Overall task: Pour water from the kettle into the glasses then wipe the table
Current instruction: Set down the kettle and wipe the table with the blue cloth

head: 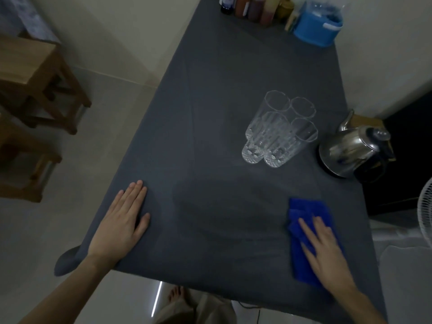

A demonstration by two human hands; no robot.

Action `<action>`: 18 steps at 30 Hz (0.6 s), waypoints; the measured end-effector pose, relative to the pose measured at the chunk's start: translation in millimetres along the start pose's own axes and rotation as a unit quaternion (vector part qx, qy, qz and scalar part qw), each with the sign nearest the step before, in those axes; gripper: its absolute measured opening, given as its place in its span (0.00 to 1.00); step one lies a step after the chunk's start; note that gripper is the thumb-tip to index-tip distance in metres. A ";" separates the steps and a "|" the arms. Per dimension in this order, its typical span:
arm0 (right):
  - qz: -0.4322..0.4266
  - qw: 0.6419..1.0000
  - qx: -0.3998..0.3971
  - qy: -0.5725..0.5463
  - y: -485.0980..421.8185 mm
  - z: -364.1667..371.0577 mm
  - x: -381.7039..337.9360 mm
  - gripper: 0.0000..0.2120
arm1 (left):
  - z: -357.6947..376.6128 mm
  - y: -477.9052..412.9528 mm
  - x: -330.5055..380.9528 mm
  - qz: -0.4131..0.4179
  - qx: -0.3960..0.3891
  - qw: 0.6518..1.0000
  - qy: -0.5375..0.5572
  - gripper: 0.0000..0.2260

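Note:
Several clear patterned glasses [278,129] stand bunched together on the dark grey cloth-covered table [210,90]. A steel kettle [353,148] with a black handle sits on its base at the table's right edge, just right of the glasses. A blue cloth [306,213] lies on the table near the front right. My right hand [325,251] presses flat on the cloth with fingers spread. My left hand [121,220] rests flat on the bare table near the front left edge, holding nothing.
Bottles [252,8] and a blue container [315,26] line the table's far end. A wooden stool [39,83] stands on the floor at left. A white fan [425,213] is at the right edge. My bare foot [177,295] shows below the table's front edge.

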State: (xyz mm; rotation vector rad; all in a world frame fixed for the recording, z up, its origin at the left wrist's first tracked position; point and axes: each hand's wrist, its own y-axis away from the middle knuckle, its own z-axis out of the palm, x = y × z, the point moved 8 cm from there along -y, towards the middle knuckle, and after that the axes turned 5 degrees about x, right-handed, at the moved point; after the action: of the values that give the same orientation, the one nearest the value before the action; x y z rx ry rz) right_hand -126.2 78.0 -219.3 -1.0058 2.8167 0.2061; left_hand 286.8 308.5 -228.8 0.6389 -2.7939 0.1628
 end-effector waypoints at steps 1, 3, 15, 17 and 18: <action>0.031 1.000 0.001 0.001 -2.1 -2.1 17.5 0.27 | 0.5 0.2 -0.4 -0.001 0.001 1.000 0.001 0.30; 0.056 0.998 0.004 0.008 -13.1 -0.7 29.3 0.28 | 1.2 -0.3 -0.9 -0.001 0.004 1.000 0.004 0.30; -0.149 0.989 0.002 0.002 -105.2 34.8 -182.6 0.31 | 0.3 -0.9 -1.3 0.005 0.010 1.000 0.002 0.29; -0.177 0.984 0.012 -0.020 -104.9 39.9 -230.3 0.31 | -0.6 -0.8 -1.2 0.004 0.007 1.000 0.004 0.29; -0.183 0.983 0.016 -0.032 -101.5 42.6 -248.2 0.30 | -1.2 -0.3 -1.0 0.002 0.005 1.000 0.006 0.30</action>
State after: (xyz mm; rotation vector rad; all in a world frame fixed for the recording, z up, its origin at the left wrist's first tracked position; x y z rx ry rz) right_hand 132.3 160.9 -224.5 -1.4522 2.5112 0.1457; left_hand 288.1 308.8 -227.9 0.6340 -2.7853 0.1798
